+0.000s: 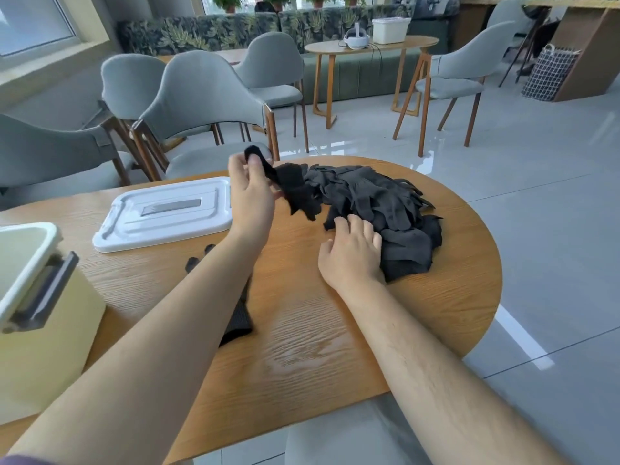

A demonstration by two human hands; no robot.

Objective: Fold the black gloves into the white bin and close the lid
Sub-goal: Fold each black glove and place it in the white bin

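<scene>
1. Here, a heap of thin black fabric gloves [379, 209] lies on the right of the round wooden table [318, 330].
2. The left hand [250, 196] pinches one fuzzy black glove [292, 189], lifted at the heap's left edge.
3. The right hand [350, 253] rests spread-fingered on the heap's near edge, gripping nothing.
4. Another dark glove [240, 313] lies mostly hidden under the left forearm.
5. The open white plastic bin [37, 297] is cut off at left; its flat white lid [167, 213] lies beyond it.

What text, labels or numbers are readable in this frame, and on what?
None readable.
Lid: the grey rectangle in its centre looks like a ribbed inset, with no lettering that can be made out.
Bin: no label or marking visible on its side or grey handle.
Glove pile and the glove in the left hand: plain black, no tags visible.
Far white box: too small to tell.
</scene>
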